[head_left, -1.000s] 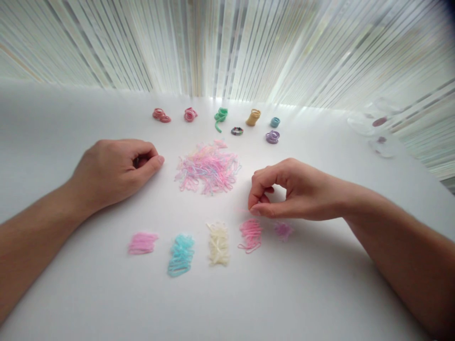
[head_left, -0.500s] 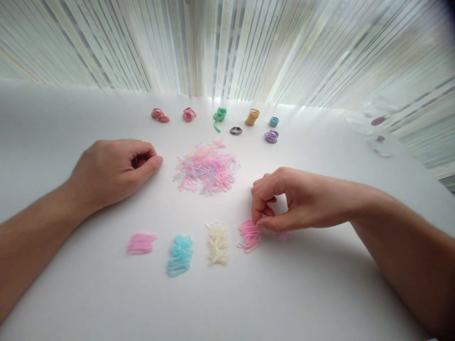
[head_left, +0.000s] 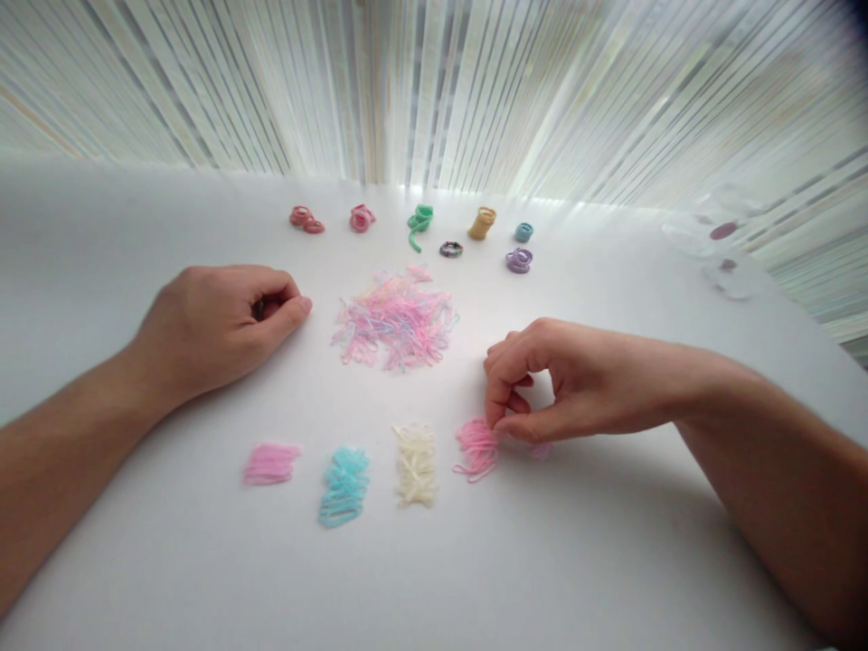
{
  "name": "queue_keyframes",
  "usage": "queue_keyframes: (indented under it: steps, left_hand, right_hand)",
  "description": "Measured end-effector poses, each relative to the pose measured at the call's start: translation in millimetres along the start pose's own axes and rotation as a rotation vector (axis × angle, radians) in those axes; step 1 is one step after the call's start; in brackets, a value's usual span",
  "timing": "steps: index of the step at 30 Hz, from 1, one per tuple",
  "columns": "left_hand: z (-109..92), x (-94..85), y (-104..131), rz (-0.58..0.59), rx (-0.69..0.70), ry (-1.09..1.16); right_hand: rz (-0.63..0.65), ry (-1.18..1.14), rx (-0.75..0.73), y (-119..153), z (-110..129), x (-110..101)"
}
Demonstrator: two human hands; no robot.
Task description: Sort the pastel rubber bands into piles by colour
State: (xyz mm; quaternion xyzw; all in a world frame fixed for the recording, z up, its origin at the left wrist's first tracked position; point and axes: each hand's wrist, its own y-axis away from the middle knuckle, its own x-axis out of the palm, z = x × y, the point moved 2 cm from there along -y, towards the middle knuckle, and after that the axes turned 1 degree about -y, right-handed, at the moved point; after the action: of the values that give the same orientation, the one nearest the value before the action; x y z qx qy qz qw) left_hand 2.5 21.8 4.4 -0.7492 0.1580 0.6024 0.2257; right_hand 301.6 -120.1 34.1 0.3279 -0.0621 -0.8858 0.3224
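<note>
1. Pinching at the right edge of a bright pink pile of thin, string-like strands [head_left: 476, 449], the right hand [head_left: 589, 380] in the head view had its thumb and forefinger drawn narrow; whether a strand sat between them I could not tell.
2. The left hand [head_left: 210, 321] rested on the smooth white tabletop [head_left: 434, 579], fingers curled in and thumb tip by the forefinger; its hollow was shaded, so I could not tell whether it held anything.
3. Five sorted piles formed the near row, one per colour: lilac-pink strands [head_left: 272, 464], turquoise strands [head_left: 344, 488], cream strands [head_left: 416, 466], the bright pink pile, and pale violet strands [head_left: 541, 449], mostly hidden behind the right hand.
4. One loose heap of mixed pastel strands [head_left: 397, 321] lay between the hands, apart from both.
5. Seven small things stood beyond it: a red coil [head_left: 306, 221], a pink coil [head_left: 363, 218], a green coil with a trailing end [head_left: 421, 219], a yellow tube-shaped coil [head_left: 482, 223], a blue coil [head_left: 523, 232], a purple coil [head_left: 519, 260] and a dark multicoloured ring [head_left: 451, 250].
6. The tabletop's far edge met a pale curtain of hanging strips [head_left: 339, 90]; clear discs with reddish centres [head_left: 724, 231], too faint to count, lay near its right edge.
7. Open white surface spread broadly before the near row; narrow gaps parted its left four piles.
</note>
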Motion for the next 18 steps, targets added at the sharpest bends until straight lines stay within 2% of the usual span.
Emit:
queue_keyframes:
  steps: [9, 14, 18]
  left_hand:
    - [-0.7, 0.5, -0.5, 0.012, 0.015, 0.0]
    - [4.8, 5.2, -1.8, -0.039, 0.03, 0.013]
    - [6.2, 5.8, -2.0, -0.048, 0.032, 0.018]
  right_hand:
    - [0.009, 0.011, 0.017, -0.3, 0.6, -0.3]
    - [0.06, 0.008, 0.059, -0.3, 1.5, -1.6]
    - [0.049, 0.005, 0.066, -0.5, 1.8, -1.6]
